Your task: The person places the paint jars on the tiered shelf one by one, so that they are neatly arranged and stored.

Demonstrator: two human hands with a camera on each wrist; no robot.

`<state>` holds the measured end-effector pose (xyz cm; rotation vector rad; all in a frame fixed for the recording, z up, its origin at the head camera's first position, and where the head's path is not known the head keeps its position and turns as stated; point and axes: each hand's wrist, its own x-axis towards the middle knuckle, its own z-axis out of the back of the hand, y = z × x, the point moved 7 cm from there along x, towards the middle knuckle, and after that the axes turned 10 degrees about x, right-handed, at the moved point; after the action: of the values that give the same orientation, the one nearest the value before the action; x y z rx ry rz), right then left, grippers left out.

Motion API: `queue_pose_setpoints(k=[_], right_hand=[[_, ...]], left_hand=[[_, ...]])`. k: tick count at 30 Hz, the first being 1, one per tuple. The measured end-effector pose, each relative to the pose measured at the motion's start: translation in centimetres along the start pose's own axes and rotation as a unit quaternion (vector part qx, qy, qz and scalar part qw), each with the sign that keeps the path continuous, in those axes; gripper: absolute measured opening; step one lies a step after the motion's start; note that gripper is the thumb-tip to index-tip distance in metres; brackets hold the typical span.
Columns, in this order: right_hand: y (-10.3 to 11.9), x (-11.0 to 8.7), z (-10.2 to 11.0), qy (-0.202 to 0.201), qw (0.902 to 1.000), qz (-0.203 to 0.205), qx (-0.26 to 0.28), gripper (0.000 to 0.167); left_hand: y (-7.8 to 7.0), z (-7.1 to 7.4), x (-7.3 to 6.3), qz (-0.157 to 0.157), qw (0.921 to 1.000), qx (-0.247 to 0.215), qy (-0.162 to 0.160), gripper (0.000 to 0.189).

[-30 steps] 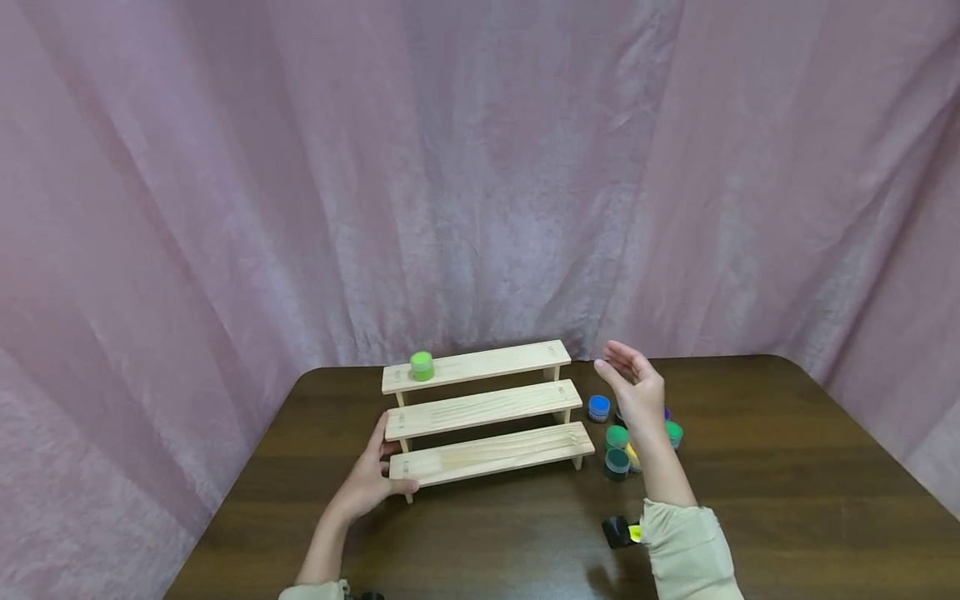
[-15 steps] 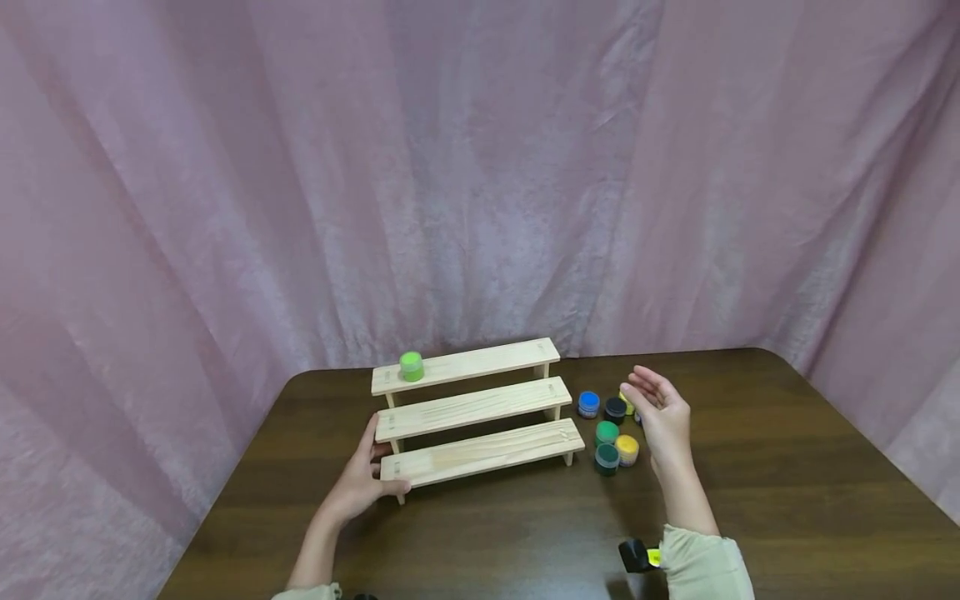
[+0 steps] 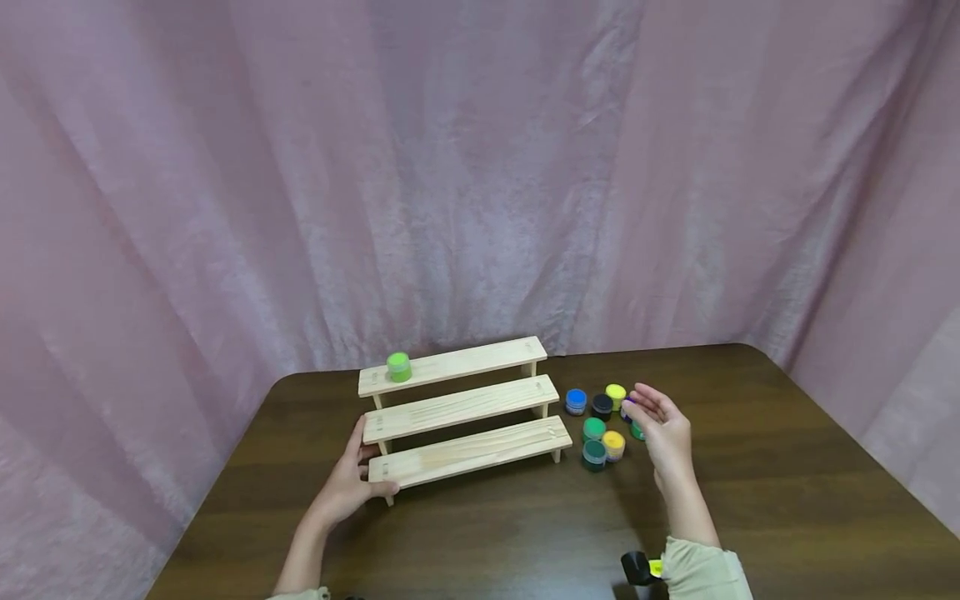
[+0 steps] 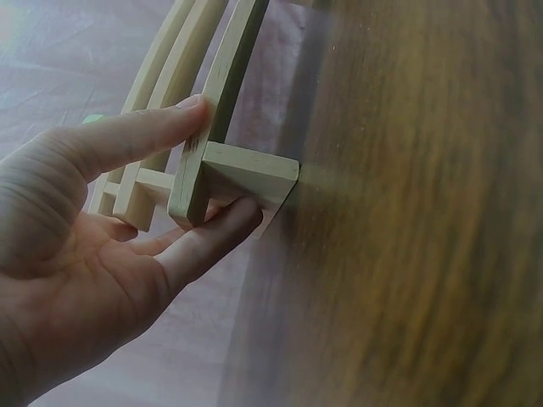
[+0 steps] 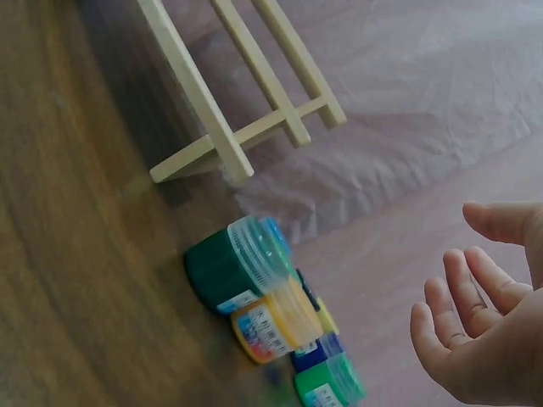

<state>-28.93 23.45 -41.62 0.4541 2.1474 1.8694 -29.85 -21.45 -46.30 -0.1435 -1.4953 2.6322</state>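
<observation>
A three-step wooden rack [image 3: 468, 454] stands on the table in the head view. My left hand [image 3: 348, 479] grips its left end. In the left wrist view the thumb lies on the bottom shelf [image 4: 222, 93] and the fingers reach beneath it, by the leg. One light green paint jar [image 3: 399, 367] sits at the left of the top shelf. My right hand [image 3: 666, 437] hovers with loosely bent fingers beside several paint jars, holding nothing. Among them are a blue jar [image 3: 576, 402], a black jar [image 3: 602, 407], a dark green jar [image 5: 229, 263] and an orange-yellow jar [image 5: 276, 322].
The brown wooden table [image 3: 480, 542] has a pink curtain [image 3: 480, 183] hanging behind its back edge. A yellow jar [image 3: 615, 396] stands at the back of the jar group. A black object with a yellow label [image 3: 637, 568] is at the right sleeve.
My right hand has moved right and lower, away from the rack, uncovering more jars. The left hand keeps its grip on the rack. The head view has shifted slightly.
</observation>
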Motion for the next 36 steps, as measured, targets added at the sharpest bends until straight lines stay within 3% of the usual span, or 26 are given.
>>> queue_pose_setpoints(k=[17,36], right_hand=[[-3.7,0.5,0.9,0.022,0.9978,-0.058,-0.024,0.052],[-6.3,0.4,0.8,0.070,0.9924,-0.075,-0.069,0.055]], left_hand=[[0.3,0.1,0.0,0.008,1.0000,-0.001,0.004,0.128],[0.0,-0.2,0.3,0.005,0.9999,-0.001,0.009,0.127]])
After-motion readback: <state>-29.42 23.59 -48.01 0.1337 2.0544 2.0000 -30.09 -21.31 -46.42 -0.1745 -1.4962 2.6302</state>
